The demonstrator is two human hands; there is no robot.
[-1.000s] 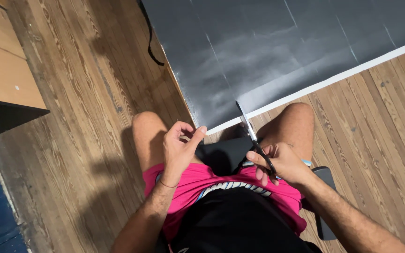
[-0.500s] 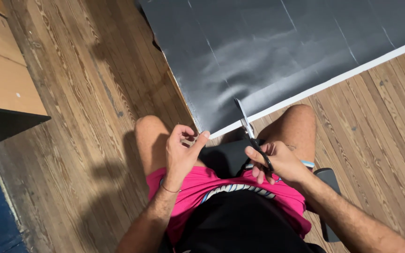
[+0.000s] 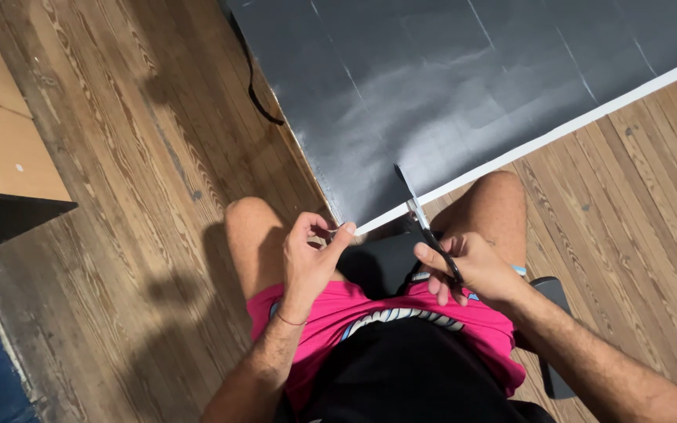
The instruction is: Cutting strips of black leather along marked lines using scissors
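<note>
The left hand (image 3: 307, 262) pinches the near corner of a large black sheet (image 3: 464, 86) that lies on the wooden floor (image 3: 143, 180). The right hand (image 3: 472, 270) holds scissors (image 3: 425, 223), and the blades point up over the sheet's white edge.

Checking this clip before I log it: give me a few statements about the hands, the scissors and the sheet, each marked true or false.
1. The right hand holds scissors. True.
2. The scissor blades point toward the person's lap. False: they point away, onto the large black sheet.
3. The left hand pinches the sheet's near corner. True.
4. The sheet lies on a carpet. False: it lies on a wooden plank floor.
5. The sheet has a white edge along its near side. True.
6. The person wears blue shorts. False: the shorts are pink.
</note>
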